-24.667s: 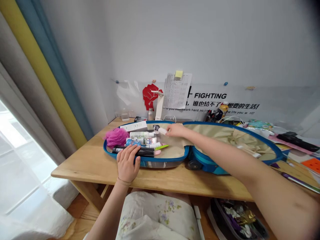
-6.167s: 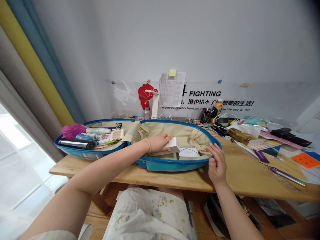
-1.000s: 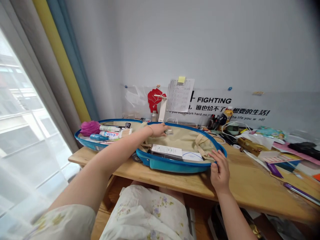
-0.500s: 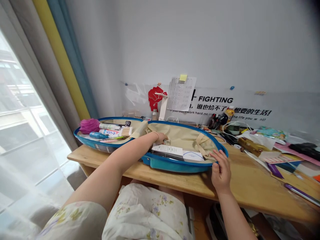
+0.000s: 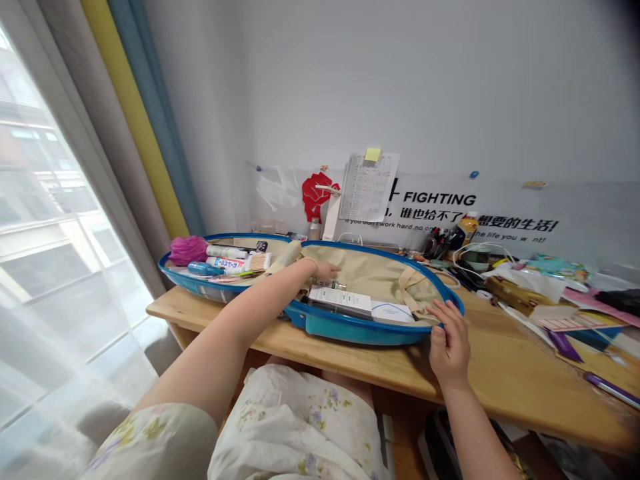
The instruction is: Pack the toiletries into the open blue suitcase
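An open blue suitcase (image 5: 370, 333) lies on the wooden desk, both halves lined in beige. My left hand (image 5: 326, 269) is inside the right half, fingers extended above a small clear item (image 5: 336, 285), holding nothing that I can see. White boxes (image 5: 345, 300) lie along the near wall of that half. My right hand (image 5: 450, 340) rests on the suitcase's right rim with its fingers apart. The left half holds a purple mesh puff (image 5: 188, 251), a blue bottle (image 5: 205, 269), tubes (image 5: 230, 263) and a pack of cotton swabs (image 5: 259, 263).
On the desk's right side lie papers, a brown pouch (image 5: 510, 292), cables and a purple pen (image 5: 613, 388). A white lamp (image 5: 332, 215) and an orange-labelled bottle (image 5: 467, 230) stand at the back. Curtains hang at the left.
My left hand's fingers have straightened and come off the small clear item, which now shows more fully. My right hand stays on the rim. The view has shifted slightly.
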A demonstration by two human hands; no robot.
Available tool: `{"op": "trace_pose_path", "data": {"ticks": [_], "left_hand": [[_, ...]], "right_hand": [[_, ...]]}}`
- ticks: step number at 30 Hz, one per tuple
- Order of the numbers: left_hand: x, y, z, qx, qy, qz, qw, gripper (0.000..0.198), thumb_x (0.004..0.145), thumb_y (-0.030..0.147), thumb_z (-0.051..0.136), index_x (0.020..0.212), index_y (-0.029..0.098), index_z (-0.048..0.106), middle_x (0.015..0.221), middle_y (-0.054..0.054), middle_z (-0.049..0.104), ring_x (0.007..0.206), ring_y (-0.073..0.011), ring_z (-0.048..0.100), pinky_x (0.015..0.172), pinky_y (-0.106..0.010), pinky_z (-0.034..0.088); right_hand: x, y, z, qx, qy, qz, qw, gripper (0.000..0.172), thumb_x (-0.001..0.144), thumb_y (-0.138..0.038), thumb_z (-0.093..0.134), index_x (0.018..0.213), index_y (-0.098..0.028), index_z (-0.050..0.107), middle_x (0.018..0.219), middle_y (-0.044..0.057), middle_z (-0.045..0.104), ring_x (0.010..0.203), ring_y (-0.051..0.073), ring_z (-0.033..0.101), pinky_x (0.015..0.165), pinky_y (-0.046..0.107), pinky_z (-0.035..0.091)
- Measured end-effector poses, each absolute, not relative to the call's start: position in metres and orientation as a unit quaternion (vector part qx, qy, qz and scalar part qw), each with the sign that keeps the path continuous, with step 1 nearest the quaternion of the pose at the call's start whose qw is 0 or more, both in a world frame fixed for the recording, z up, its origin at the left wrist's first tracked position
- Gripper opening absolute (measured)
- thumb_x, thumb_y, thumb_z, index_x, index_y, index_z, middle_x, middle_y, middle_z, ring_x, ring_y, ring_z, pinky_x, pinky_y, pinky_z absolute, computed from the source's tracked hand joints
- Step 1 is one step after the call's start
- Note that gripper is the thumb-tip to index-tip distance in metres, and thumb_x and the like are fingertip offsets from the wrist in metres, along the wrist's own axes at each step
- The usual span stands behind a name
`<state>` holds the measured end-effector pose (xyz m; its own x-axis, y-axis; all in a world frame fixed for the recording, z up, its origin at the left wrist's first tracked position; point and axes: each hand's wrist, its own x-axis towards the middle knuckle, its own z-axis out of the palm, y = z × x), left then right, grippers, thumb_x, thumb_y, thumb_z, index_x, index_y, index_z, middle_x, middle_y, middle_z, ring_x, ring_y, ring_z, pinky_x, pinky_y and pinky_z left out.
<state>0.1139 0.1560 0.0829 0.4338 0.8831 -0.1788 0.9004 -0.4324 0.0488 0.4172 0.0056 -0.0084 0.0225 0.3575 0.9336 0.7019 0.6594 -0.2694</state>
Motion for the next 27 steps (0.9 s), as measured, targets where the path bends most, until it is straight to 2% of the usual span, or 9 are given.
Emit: {"op": "trace_pose_path", "data": {"ticks": [2, 4, 8, 12, 14, 19, 27], "left_hand": [[0.090, 0.158, 0.103, 0.831, 0.555, -0.024, 0.030, 0.050, 0.097, 0.034, 0.028, 0.146, 0.030, 0.038, 0.149, 0.003, 0.045, 0.131, -0.0119, 0.047, 0.107, -0.022, 0.035], [0.053, 0.158, 0.122, 0.799, 0.601, 0.003, -0.015, 0.052, 0.097, 0.026, 0.023, 0.149, 0.027, 0.033, 0.152, 0.000, 0.040, 0.134, -0.0129, 0.043, 0.109, -0.024, 0.033], [-0.039, 0.144, 0.138, 0.698, 0.712, -0.022, -0.074, 0.063, 0.084, 0.019, 0.046, 0.147, 0.020, 0.039, 0.147, -0.014, 0.046, 0.131, -0.0299, 0.047, 0.106, -0.044, 0.039], [-0.113, 0.118, 0.122, 0.627, 0.770, -0.081, -0.083, 0.057, 0.077, 0.014, 0.053, 0.134, 0.018, 0.055, 0.138, -0.020, 0.054, 0.127, -0.0371, 0.050, 0.100, -0.054, 0.042], [-0.135, 0.111, 0.112, 0.612, 0.780, -0.098, -0.082, 0.057, 0.075, 0.013, 0.054, 0.132, 0.017, 0.058, 0.137, -0.021, 0.054, 0.127, -0.0369, 0.051, 0.099, -0.052, 0.043], [-0.154, 0.118, 0.099, 0.622, 0.770, -0.111, -0.086, 0.059, 0.075, 0.016, 0.056, 0.134, 0.018, 0.055, 0.138, -0.017, 0.055, 0.126, -0.0295, 0.053, 0.100, -0.039, 0.045], [-0.147, 0.123, 0.098, 0.636, 0.758, -0.106, -0.102, 0.050, 0.074, 0.020, 0.060, 0.124, 0.016, 0.059, 0.124, -0.018, 0.065, 0.111, -0.0296, 0.063, 0.091, -0.036, 0.049]], "right_hand": [[0.417, 0.006, -0.009, -0.391, -0.683, -0.140, 0.601, 0.033, 0.094, -0.037, 0.040, 0.109, -0.020, 0.064, 0.119, 0.013, 0.064, 0.127, 0.031, 0.051, 0.105, 0.058, 0.038], [0.417, 0.006, -0.008, -0.394, -0.683, -0.136, 0.601, 0.034, 0.094, -0.038, 0.040, 0.109, -0.020, 0.064, 0.119, 0.013, 0.064, 0.127, 0.030, 0.050, 0.105, 0.058, 0.038], [0.416, 0.005, -0.007, -0.393, -0.683, -0.141, 0.599, 0.032, 0.095, -0.036, 0.040, 0.110, -0.020, 0.064, 0.119, 0.012, 0.064, 0.128, 0.029, 0.050, 0.105, 0.056, 0.039], [0.416, 0.005, -0.007, -0.388, -0.683, -0.146, 0.602, 0.032, 0.095, -0.034, 0.040, 0.112, -0.021, 0.063, 0.119, 0.012, 0.064, 0.128, 0.029, 0.050, 0.105, 0.056, 0.039], [0.416, 0.005, -0.007, -0.389, -0.682, -0.144, 0.602, 0.032, 0.095, -0.035, 0.039, 0.111, -0.021, 0.063, 0.119, 0.012, 0.064, 0.127, 0.029, 0.050, 0.105, 0.056, 0.039], [0.416, 0.005, -0.007, -0.400, -0.679, -0.136, 0.600, 0.034, 0.094, -0.040, 0.040, 0.109, -0.021, 0.064, 0.119, 0.012, 0.064, 0.126, 0.029, 0.051, 0.105, 0.056, 0.040], [0.415, 0.004, -0.006, -0.405, -0.676, -0.132, 0.601, 0.036, 0.094, -0.043, 0.038, 0.106, -0.021, 0.064, 0.117, 0.012, 0.064, 0.126, 0.029, 0.051, 0.105, 0.057, 0.038]]}}
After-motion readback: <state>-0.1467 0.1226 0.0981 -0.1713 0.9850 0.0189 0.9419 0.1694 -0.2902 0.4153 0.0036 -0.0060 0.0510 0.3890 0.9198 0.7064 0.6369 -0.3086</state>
